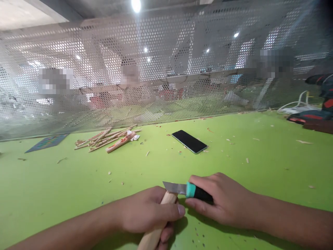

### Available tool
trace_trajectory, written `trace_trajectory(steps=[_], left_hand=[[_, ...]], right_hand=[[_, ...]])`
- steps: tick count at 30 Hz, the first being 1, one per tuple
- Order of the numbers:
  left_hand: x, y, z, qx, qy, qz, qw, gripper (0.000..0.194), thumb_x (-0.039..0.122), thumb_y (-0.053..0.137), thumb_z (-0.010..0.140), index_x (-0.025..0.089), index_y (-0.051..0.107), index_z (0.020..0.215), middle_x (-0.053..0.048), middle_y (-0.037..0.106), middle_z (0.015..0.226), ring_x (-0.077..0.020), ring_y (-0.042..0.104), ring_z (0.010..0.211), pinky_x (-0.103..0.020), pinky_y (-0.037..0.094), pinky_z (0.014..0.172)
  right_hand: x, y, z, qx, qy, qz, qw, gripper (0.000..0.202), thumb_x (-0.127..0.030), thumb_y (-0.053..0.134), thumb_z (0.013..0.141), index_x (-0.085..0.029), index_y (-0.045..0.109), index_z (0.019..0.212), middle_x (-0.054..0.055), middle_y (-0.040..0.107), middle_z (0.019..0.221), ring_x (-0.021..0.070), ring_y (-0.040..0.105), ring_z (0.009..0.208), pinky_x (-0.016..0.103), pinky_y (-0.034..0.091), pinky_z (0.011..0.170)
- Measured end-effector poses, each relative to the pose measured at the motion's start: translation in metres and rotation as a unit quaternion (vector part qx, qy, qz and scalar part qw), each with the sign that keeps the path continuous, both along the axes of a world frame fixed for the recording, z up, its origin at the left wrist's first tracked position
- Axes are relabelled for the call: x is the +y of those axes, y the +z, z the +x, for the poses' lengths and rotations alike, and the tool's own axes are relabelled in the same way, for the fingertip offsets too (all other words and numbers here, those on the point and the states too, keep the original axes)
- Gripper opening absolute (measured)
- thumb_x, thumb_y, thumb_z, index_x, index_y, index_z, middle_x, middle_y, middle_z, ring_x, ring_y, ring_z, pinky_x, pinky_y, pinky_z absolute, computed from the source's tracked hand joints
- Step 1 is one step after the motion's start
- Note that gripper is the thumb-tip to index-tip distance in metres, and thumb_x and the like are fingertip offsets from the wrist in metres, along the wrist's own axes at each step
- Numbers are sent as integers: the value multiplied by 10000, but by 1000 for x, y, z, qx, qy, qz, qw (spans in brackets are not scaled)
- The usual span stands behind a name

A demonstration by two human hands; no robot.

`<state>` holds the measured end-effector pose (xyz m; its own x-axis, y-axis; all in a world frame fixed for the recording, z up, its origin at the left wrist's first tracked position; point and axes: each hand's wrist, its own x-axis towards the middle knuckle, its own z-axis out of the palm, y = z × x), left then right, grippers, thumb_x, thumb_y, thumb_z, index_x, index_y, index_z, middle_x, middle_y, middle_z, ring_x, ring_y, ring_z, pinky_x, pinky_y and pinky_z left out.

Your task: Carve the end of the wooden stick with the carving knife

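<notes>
My left hand (148, 210) is wrapped round a pale wooden stick (152, 238), its thumb lying across the wood. The stick slants away from me, and its far end shows just past my fingers. In my right hand (223, 203) is a carving knife (191, 190) with a black and teal handle. Its angled steel blade points left and lies over the stick's far end, apparently touching it. Part of the handle is hidden in my palm, and the stick's near end runs out of view at the bottom.
A black phone (189, 141) lies on the green table (85, 184), among scattered wood shavings. Behind to the left are several carved sticks (109, 139) and a flat patterned card (47, 143). A cordless drill (324, 100) stands at the right. A perforated metal screen (161, 104) borders the back; people are beyond it.
</notes>
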<state>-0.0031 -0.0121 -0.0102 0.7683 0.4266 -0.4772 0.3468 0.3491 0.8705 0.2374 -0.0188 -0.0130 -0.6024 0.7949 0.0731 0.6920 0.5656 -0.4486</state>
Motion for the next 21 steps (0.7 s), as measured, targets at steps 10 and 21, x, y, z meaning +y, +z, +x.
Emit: trace_trajectory(steps=[10, 21], left_hand=[[0, -1, 0, 1, 2, -3, 1000, 442, 537, 564, 902, 194, 504, 628, 41, 503, 499, -125, 562, 402, -316, 570, 592], [0, -4, 0, 3, -4, -12, 1000, 445, 546, 559, 907, 194, 502, 640, 43, 511, 502, -125, 567, 406, -322, 578, 606]], right_hand=[[-1, -1, 1, 1, 7, 3, 1000, 449, -617, 451, 1006, -207, 543, 846, -4, 605, 681, 143, 470, 535, 274, 200, 527], [-1, 1, 0, -9, 5, 7, 1000, 440, -601, 457, 1008, -205, 551, 840, 6, 619, 677, 151, 489, 532, 271, 223, 521]])
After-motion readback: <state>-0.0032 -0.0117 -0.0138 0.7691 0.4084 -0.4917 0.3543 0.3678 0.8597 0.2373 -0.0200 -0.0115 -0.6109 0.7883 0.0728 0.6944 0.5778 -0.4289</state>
